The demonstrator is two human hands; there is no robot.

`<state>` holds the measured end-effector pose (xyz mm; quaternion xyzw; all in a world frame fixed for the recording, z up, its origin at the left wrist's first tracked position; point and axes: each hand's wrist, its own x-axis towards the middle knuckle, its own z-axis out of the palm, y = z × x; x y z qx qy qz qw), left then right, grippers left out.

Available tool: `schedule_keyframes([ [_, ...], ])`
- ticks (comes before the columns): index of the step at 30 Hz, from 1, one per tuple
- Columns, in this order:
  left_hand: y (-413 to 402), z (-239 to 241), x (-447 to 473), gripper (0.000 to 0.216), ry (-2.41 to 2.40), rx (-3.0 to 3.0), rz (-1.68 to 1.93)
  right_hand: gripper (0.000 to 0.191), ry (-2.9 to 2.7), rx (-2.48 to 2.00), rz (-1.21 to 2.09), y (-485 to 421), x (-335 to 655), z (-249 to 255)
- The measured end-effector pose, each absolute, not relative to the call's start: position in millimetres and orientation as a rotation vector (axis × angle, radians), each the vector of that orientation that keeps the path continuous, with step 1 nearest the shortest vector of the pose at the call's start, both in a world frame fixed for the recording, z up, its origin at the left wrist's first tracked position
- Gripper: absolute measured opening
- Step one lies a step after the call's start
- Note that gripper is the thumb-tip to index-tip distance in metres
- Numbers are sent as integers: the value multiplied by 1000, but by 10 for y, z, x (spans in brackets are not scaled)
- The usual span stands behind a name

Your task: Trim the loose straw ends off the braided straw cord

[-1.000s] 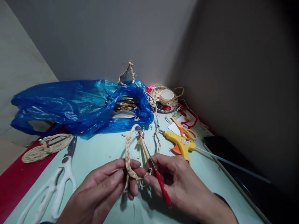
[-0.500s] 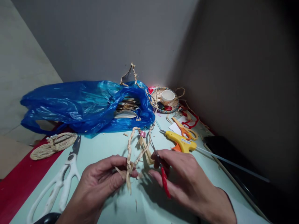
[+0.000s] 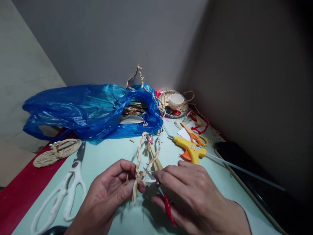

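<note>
Red-handled scissors (image 3: 168, 209), gripped by the right hand (image 3: 195, 187), have been brought toward the braid (image 3: 138, 156) pinched by the left hand (image 3: 109, 192).

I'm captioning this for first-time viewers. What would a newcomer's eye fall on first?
Probably the large blue plastic bag, sprawled across the back left of the table. Front and centre, the left grip pinches a pale braid while the right grip holds red-handled scissors close to it. The yellow glue gun stands out beyond the right grip.
</note>
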<state>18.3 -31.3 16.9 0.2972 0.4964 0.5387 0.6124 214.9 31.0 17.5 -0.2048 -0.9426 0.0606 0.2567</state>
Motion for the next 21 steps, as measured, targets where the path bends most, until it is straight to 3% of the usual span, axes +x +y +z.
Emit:
schedule_keyframes([
  [9,-296,264,234,23,1342,674,1290,23,-2414,-489,-372,375,2230,177],
  [21,-313,335,241,22,1228,741,1272,21,-2386,-469,-556,344,2255,262],
])
